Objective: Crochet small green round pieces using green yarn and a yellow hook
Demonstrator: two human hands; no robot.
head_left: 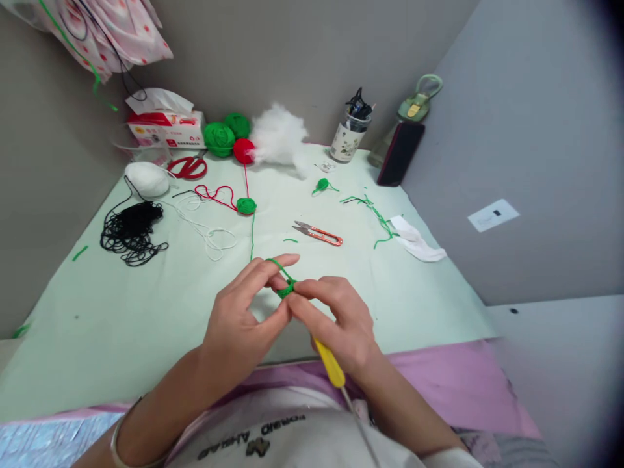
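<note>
— What are the 2 hands doing?

— I'm pinching the small green crocheted yarn piece [286, 289] in my left hand [242, 318], above the pale green bench [146, 305]; my right hand [336, 318] is gripping the yellow-handled crochet hook [330, 364].

— Risk?

— The green yarn strand [252, 235] may be slipping off my finger, loosening the stitch.

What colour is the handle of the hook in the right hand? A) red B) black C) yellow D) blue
C: the right hand grips a crochet hook whose handle is yellow, sticking out below the palm, while the left hand pinches the green yarn.
</note>
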